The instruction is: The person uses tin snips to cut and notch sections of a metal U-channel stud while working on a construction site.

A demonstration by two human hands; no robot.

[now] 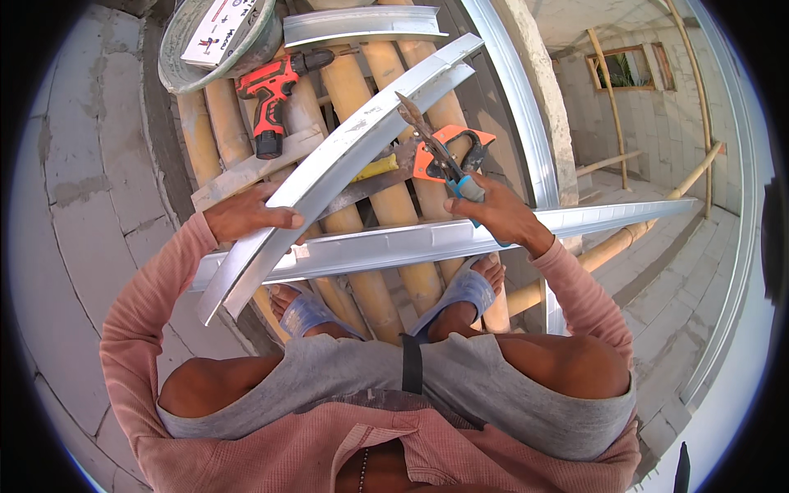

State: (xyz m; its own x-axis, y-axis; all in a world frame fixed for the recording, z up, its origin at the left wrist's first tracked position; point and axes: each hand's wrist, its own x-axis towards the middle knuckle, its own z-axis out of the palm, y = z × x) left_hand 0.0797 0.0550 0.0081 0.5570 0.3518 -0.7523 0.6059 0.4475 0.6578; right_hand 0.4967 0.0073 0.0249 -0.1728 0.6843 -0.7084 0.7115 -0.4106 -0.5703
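Observation:
My left hand (pixel 252 215) grips a silvery metal channel (pixel 362 131) near its lower end, thumb on top. The channel slants up to the right, above a second, longer metal channel (pixel 394 249) that lies crosswise in front of my feet. In my right hand (pixel 499 211) are metal snips (pixel 436 144) with blue-grey handles, their dark blades pointing up and left, close to the slanted channel's right side. Just behind the snips lies an orange handsaw (pixel 454 154) with a black grip, its blade partly hidden under the channel.
Bamboo poles (pixel 386 201) form the platform under my sandalled feet. A red and black cordless drill (pixel 274 94) lies at the back left, beside a bucket (pixel 177 53) with a box on it. More metal profiles (pixel 362 26) lie at the back. A block wall (pixel 90 164) stands left; the floor drops lower at right.

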